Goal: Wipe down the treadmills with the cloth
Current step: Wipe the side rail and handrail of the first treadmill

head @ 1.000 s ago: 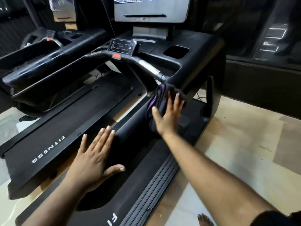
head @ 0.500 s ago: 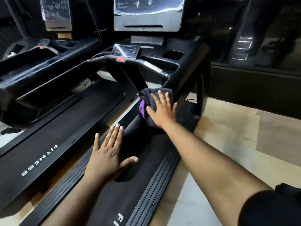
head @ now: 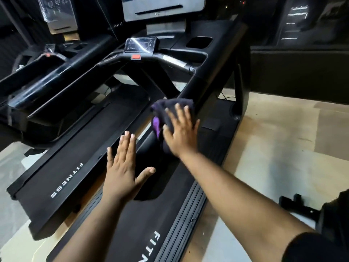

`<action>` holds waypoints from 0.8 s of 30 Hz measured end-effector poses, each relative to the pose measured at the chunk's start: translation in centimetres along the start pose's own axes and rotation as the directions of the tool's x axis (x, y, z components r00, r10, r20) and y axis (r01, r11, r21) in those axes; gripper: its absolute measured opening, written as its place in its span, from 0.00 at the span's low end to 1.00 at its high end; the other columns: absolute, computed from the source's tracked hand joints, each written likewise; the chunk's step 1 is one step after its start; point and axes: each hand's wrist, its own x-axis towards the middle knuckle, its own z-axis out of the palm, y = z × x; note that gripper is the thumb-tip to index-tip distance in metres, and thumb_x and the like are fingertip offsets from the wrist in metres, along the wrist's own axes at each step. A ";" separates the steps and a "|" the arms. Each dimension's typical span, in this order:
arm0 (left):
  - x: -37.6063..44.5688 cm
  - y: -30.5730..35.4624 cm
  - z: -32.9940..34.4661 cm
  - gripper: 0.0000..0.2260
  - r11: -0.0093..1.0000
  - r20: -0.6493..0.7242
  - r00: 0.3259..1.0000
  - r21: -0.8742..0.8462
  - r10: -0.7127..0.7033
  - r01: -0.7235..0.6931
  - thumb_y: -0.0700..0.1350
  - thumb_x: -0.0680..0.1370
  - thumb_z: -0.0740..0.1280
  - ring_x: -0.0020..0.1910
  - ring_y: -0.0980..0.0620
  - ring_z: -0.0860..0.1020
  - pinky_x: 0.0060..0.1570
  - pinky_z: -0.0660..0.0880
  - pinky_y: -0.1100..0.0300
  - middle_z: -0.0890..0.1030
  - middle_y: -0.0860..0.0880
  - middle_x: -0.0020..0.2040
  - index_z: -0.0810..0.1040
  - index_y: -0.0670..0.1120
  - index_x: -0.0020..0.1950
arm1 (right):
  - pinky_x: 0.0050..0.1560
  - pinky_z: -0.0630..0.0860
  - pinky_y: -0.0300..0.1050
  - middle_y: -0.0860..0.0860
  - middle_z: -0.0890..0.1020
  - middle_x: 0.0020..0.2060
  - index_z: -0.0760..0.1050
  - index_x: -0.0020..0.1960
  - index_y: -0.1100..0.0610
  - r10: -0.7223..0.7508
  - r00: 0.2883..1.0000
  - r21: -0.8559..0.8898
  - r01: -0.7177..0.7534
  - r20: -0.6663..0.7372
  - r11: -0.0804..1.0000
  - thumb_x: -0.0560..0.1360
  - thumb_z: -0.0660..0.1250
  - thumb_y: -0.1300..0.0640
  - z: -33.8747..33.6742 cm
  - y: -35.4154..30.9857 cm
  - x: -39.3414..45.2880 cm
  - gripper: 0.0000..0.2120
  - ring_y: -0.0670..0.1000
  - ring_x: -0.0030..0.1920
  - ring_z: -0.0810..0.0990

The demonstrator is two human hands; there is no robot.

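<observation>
A black treadmill (head: 181,220) lies in front of me, its belt running from the bottom edge up to a console (head: 140,45) with a red button. My right hand (head: 179,132) presses a dark cloth with a purple fold (head: 170,108) flat against the treadmill's sloping right handrail arm (head: 200,86); the fingers lie straight over the cloth. My left hand (head: 122,167) rests flat with spread fingers on the lower part of the same arm, a little below the cloth.
A second treadmill (head: 62,178) stands alongside on the left, its belt marked FITNESS, with its own handrails and screen at upper left. Pale floor (head: 273,157) stretches to the right up to a dark wall. A small black frame (head: 294,203) lies on the floor at lower right.
My right hand has slid the cloth a short way down the handrail arm and back. My left hand has stayed flat on the arm. The view has shifted slightly.
</observation>
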 end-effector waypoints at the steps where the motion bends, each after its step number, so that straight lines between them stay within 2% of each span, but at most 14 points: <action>1: 0.2 0.1 0.1 0.47 1.000 0.012 1.000 0.006 -0.002 0.002 0.78 0.76 0.45 0.83 0.54 0.41 0.81 0.43 0.39 0.40 0.53 0.84 0.41 0.48 0.84 | 0.75 0.49 0.76 0.50 0.56 0.83 0.64 0.80 0.44 0.096 0.995 0.033 -0.096 0.012 0.995 0.79 0.59 0.42 -0.2 0.6 1.4 0.29 0.55 0.83 0.48; 2: 0.3 0.2 0.1 0.47 1.000 0.021 1.000 0.005 -0.011 0.011 0.78 0.75 0.45 0.83 0.55 0.40 0.81 0.43 0.39 0.40 0.53 0.84 0.42 0.48 0.84 | 0.76 0.50 0.75 0.50 0.55 0.83 0.63 0.80 0.45 0.169 0.986 0.093 -0.168 0.005 0.981 0.79 0.60 0.43 0.1 1.1 2.0 0.30 0.56 0.83 0.47; 4: 0.1 0.1 0.2 0.47 1.000 0.023 0.999 -0.014 -0.026 0.027 0.79 0.75 0.44 0.83 0.55 0.40 0.81 0.43 0.39 0.40 0.53 0.84 0.42 0.48 0.84 | 0.77 0.54 0.72 0.56 0.57 0.82 0.64 0.80 0.52 0.288 0.951 0.291 -0.246 -0.111 0.925 0.77 0.60 0.43 1.2 0.3 0.0 0.33 0.62 0.82 0.50; 6: -0.3 -0.4 0.0 0.47 0.996 0.007 0.999 -0.079 -0.037 0.037 0.78 0.75 0.45 0.83 0.55 0.41 0.81 0.43 0.39 0.40 0.53 0.84 0.42 0.49 0.84 | 0.78 0.55 0.69 0.59 0.56 0.82 0.60 0.81 0.56 0.380 0.915 0.483 -0.274 -0.135 0.832 0.77 0.60 0.44 2.9 -2.9 -6.2 0.35 0.62 0.82 0.50; 8: -0.2 -0.5 -0.4 0.47 0.984 -0.014 0.999 -0.173 -0.038 0.035 0.78 0.75 0.45 0.83 0.55 0.41 0.81 0.43 0.40 0.41 0.53 0.84 0.43 0.49 0.84 | 0.80 0.51 0.66 0.50 0.47 0.84 0.50 0.83 0.49 0.295 0.954 0.533 -0.220 -0.058 0.817 0.79 0.60 0.43 4.1 -6.1 -13.3 0.37 0.55 0.83 0.43; 10: 0.3 -0.1 -0.4 0.47 0.973 -0.032 0.999 -0.232 -0.010 0.002 0.78 0.75 0.43 0.83 0.55 0.42 0.81 0.42 0.41 0.42 0.52 0.84 0.44 0.49 0.84 | 0.81 0.48 0.63 0.40 0.41 0.82 0.45 0.83 0.40 0.249 0.968 0.532 -0.191 -0.039 0.825 0.78 0.61 0.40 3.5 -6.4 -14.4 0.39 0.51 0.83 0.40; 11: 0.6 0.0 -0.4 0.47 0.970 -0.039 0.999 -0.243 0.009 -0.018 0.78 0.75 0.43 0.83 0.54 0.43 0.81 0.41 0.42 0.43 0.52 0.84 0.45 0.48 0.84 | 0.81 0.48 0.64 0.42 0.42 0.83 0.47 0.83 0.40 0.288 0.957 0.511 -0.225 -0.045 0.829 0.76 0.62 0.37 3.1 -5.8 -12.4 0.41 0.52 0.83 0.41; 13: 0.8 0.0 -0.1 0.47 0.969 -0.037 0.999 -0.241 0.037 -0.045 0.78 0.75 0.42 0.83 0.53 0.43 0.81 0.41 0.42 0.43 0.52 0.85 0.46 0.48 0.85 | 0.79 0.50 0.67 0.49 0.45 0.84 0.51 0.83 0.44 0.421 0.907 0.393 -0.389 0.005 0.833 0.76 0.65 0.36 1.4 -5.4 -7.1 0.41 0.56 0.83 0.43; 15: 0.1 -0.7 0.1 0.48 0.972 -0.003 0.998 -0.225 0.062 -0.061 0.79 0.74 0.40 0.83 0.54 0.42 0.80 0.39 0.42 0.42 0.52 0.84 0.45 0.48 0.85 | 0.78 0.50 0.69 0.49 0.45 0.84 0.52 0.83 0.44 0.482 0.873 0.222 -0.484 0.066 0.846 0.79 0.65 0.38 0.4 -6.0 -4.2 0.38 0.57 0.83 0.42; 17: -0.8 -1.4 0.4 0.51 0.960 0.038 0.997 -0.274 0.067 -0.054 0.80 0.72 0.38 0.82 0.57 0.40 0.80 0.38 0.43 0.40 0.55 0.83 0.43 0.48 0.84 | 0.79 0.51 0.68 0.49 0.48 0.84 0.57 0.82 0.46 0.402 0.914 0.110 -0.405 0.047 0.908 0.81 0.62 0.40 0.9 -7.0 -5.4 0.33 0.56 0.83 0.43; 20: -2.3 -2.3 0.4 0.53 0.857 0.058 0.996 -0.515 0.066 -0.026 0.82 0.69 0.40 0.82 0.59 0.38 0.81 0.39 0.44 0.38 0.60 0.80 0.40 0.48 0.83 | 0.78 0.51 0.68 0.49 0.55 0.83 0.63 0.80 0.48 0.218 0.976 0.074 -0.219 0.015 0.973 0.78 0.53 0.36 1.8 -9.1 -11.6 0.33 0.55 0.83 0.47; 22: -3.1 -3.2 0.4 0.52 0.773 0.055 0.996 -0.634 0.064 -0.014 0.82 0.70 0.42 0.81 0.61 0.39 0.81 0.41 0.43 0.38 0.62 0.79 0.39 0.49 0.83 | 0.79 0.47 0.68 0.47 0.54 0.83 0.63 0.80 0.46 0.143 0.988 0.032 -0.145 0.053 0.989 0.75 0.48 0.34 2.0 -10.5 -14.7 0.36 0.53 0.83 0.45; 24: -3.7 -4.4 0.5 0.51 0.731 0.091 0.994 -0.682 0.064 0.016 0.82 0.70 0.44 0.80 0.63 0.39 0.81 0.41 0.43 0.39 0.61 0.80 0.41 0.50 0.83 | 0.79 0.46 0.69 0.45 0.51 0.83 0.60 0.81 0.43 0.127 0.984 0.016 -0.130 0.122 0.991 0.75 0.48 0.32 1.6 -11.5 -15.7 0.37 0.51 0.83 0.42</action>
